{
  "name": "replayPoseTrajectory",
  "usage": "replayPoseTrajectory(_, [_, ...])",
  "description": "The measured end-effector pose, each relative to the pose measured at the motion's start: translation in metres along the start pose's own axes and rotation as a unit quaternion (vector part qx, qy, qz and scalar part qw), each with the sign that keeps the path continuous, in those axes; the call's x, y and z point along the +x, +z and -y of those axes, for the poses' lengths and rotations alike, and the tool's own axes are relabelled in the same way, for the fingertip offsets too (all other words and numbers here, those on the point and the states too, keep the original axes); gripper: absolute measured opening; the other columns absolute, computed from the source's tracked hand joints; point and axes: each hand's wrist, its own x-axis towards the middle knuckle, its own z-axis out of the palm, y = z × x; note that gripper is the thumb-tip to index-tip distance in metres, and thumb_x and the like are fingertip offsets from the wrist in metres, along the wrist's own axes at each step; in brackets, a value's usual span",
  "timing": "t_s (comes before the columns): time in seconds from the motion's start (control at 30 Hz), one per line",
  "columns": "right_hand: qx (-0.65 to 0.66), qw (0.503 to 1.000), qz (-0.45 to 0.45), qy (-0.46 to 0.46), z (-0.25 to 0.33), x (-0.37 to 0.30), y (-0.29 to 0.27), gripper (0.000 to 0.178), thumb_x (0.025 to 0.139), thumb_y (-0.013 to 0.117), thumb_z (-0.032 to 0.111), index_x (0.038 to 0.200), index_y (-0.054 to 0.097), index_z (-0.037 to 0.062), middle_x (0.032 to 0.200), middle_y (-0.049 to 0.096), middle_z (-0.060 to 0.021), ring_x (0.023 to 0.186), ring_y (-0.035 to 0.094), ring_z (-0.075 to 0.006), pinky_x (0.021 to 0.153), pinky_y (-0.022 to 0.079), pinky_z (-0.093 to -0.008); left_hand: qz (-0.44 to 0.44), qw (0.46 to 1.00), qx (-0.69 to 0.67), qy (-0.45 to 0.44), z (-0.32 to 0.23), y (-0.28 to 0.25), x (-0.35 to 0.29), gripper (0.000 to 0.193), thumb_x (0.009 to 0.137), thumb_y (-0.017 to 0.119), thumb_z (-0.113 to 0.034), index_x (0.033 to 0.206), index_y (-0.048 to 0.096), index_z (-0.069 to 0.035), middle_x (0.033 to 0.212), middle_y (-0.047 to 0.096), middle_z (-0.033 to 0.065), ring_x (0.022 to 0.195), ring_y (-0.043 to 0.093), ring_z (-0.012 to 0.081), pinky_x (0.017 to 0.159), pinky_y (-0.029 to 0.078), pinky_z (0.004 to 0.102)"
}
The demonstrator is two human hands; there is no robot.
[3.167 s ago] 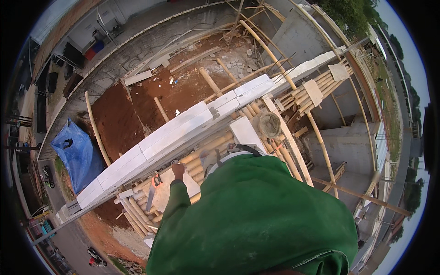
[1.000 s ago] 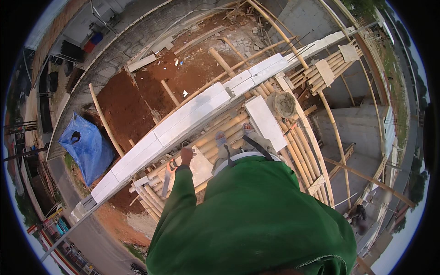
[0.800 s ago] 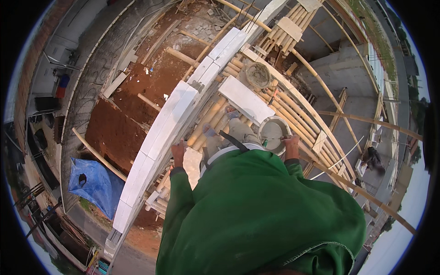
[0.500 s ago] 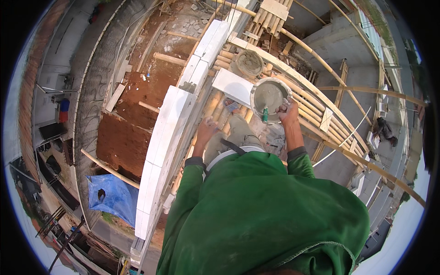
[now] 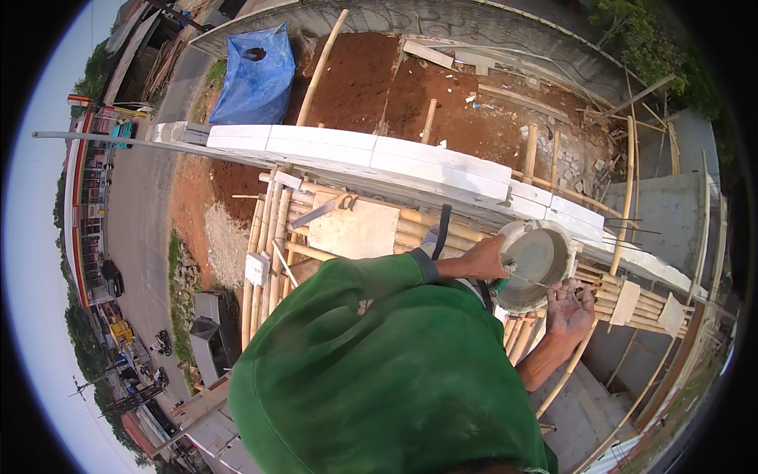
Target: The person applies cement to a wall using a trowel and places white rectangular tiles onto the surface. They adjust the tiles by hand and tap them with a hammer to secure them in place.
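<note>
A round bucket [image 5: 514, 230] stands out in front of my body, with smooth grey wet mix [image 5: 540, 254] inside. My left hand [image 5: 483, 259] is closed on its near-left rim, fingers reaching over the edge. Just below those fingers shows a green handle [image 5: 498, 286], mostly hidden. On the bucket's near-right side my right hand [image 5: 570, 310] has its palm up and fingers curled. A thin line, like the bucket's wire handle, runs across the mix into these fingers. Grey residue coats the right fingertips.
A wall of white blocks [image 5: 320, 146] runs along the far side of the bamboo scaffold. A handsaw [image 5: 322, 210] lies by a plywood sheet [image 5: 355, 231] on bamboo poles [image 5: 272, 249]. Beyond the wall are red soil [image 5: 347, 79] and a blue tarp [image 5: 257, 79]. A drop opens at lower right.
My view and body have turned to the right. My left hand, free before, now grips the bucket's rim. My right hand has shifted from gripping the rim to palm-up beside it.
</note>
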Motion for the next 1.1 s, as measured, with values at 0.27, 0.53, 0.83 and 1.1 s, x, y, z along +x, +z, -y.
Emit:
replayPoseTrajectory(0.27, [-0.743, 0.583, 0.203, -0.257, -0.095, 0.051, 0.042, 0.042, 0.107, 0.054, 0.030, 0.123, 0.068, -0.0055, 0.102, 0.075, -0.0245, 0.097, 0.073, -0.0388, 0.085, 0.053, -0.0492, -0.288, 0.947, -0.046, -0.137, 0.019, -0.042, -0.056, 0.052, 0.072, 0.082, -0.022, 0.111, 0.066, 0.007, 0.098, 0.073, 0.0298, 0.092, 0.074, 0.0407, 0.082, 0.057, 0.0468])
replayPoseTrajectory(0.53, [-0.917, 0.264, 0.293, -0.065, -0.190, 0.068, 0.022, 0.072, 0.092, 0.063, 0.061, 0.104, 0.073, -0.0088, 0.102, 0.072, -0.0333, 0.100, 0.071, -0.0488, 0.086, 0.055, -0.0543, -0.393, 0.869, -0.194, -0.228, 0.050, -0.056, -0.106, 0.052, 0.071, 0.082, -0.019, 0.116, 0.070, 0.004, 0.100, 0.076, 0.0237, 0.095, 0.075, 0.0355, 0.086, 0.058, 0.0430])
replayPoseTrajectory(0.83, [-0.914, 0.200, 0.339, -0.104, -0.207, 0.065, 0.054, 0.042, 0.081, 0.074, 0.036, 0.088, 0.077, -0.0057, 0.092, 0.075, -0.0283, 0.090, 0.074, -0.0426, 0.084, 0.059, -0.0478, -0.364, 0.865, -0.272, -0.213, 0.080, -0.047, -0.109, 0.032, 0.074, 0.076, -0.007, 0.104, 0.073, 0.003, 0.089, 0.077, 0.0127, 0.078, 0.073, 0.0206, 0.071, 0.058, 0.0357])
replayPoseTrajectory(1.1, [-0.938, 0.172, 0.297, -0.053, -0.179, 0.038, 0.076, 0.025, 0.082, 0.069, 0.021, 0.086, 0.075, -0.0032, 0.088, 0.075, -0.0239, 0.087, 0.075, -0.0395, 0.077, 0.059, -0.0480, -0.319, 0.894, -0.241, -0.203, 0.096, -0.055, -0.097, 0.030, 0.076, 0.073, 0.001, 0.105, 0.071, 0.006, 0.091, 0.075, 0.0105, 0.077, 0.068, 0.0154, 0.069, 0.055, 0.0321])
